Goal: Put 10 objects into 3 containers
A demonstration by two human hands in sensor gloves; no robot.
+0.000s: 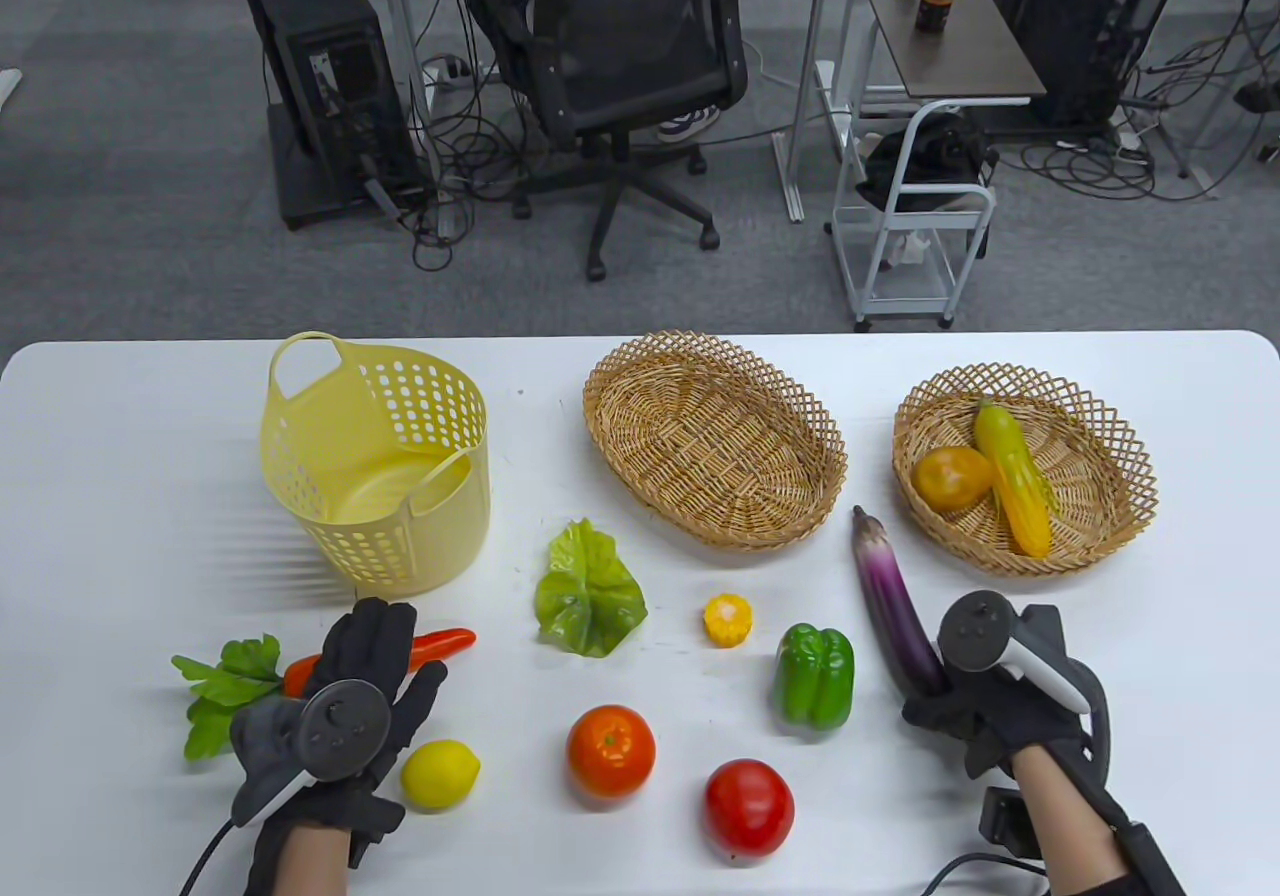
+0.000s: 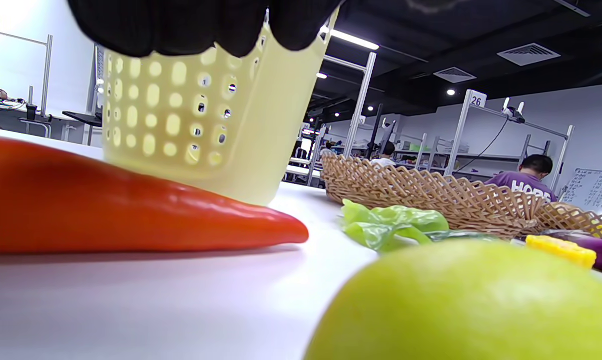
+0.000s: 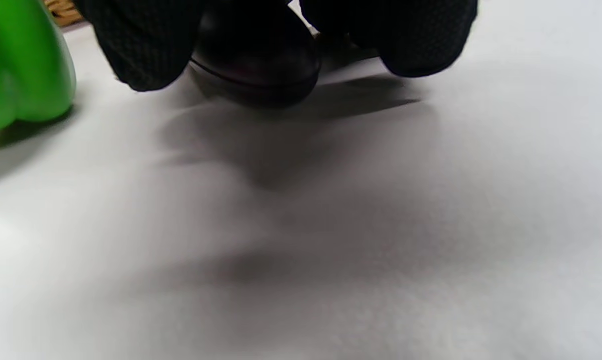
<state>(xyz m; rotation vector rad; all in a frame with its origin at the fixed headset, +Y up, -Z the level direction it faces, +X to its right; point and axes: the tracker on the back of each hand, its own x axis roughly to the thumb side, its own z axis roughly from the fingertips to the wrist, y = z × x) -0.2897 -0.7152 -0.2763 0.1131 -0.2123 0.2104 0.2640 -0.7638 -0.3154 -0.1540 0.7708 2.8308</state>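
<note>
Purple eggplant (image 1: 892, 601) is what the next move hangs on imo. Right hand (image 1: 1000, 701) is wrapped around its fat near end, and the long axis runs up and away from that grip, leaning a bit to the left, with the stem tip pointing off between the two wicker baskets. So the free length sticks out ahead of the hand, not sideways. Right wrist view backs it up: gloved fingers (image 3: 146, 45) either side of the dark rounded butt end, which sits right at or just off the white table (image 1: 1150, 636), can't tell which. Round wicker basket (image 1: 1025, 481) is ahead and slightly right of the grip, already holding a corn cob (image 1: 1015, 476) and an orange-ish round fruit (image 1: 950, 476); oval wicker basket (image 1: 715, 436) is ahead-left and looks empty. Round one seems the nearer drop, my guess tho. Looks-wise the eggplant is glossy plastic, long and slim, purple fading paler toward the stem w/ a dark cap, prob light and a bit slippery. Left hand (image 1: 345, 696) lies flat, fingers spread, over the carrot (image 1: 440, 644), not clearly closed on it; left wrist cam shows the carrot on the table w/ fingertips (image 2: 181, 25) above and the yellow plastic basket (image 1: 385, 466) straight ahead. Green pepper (image 1: 815, 674) sits just left of the right hand, lemon (image 1: 440, 774) right beside the left one.
</note>
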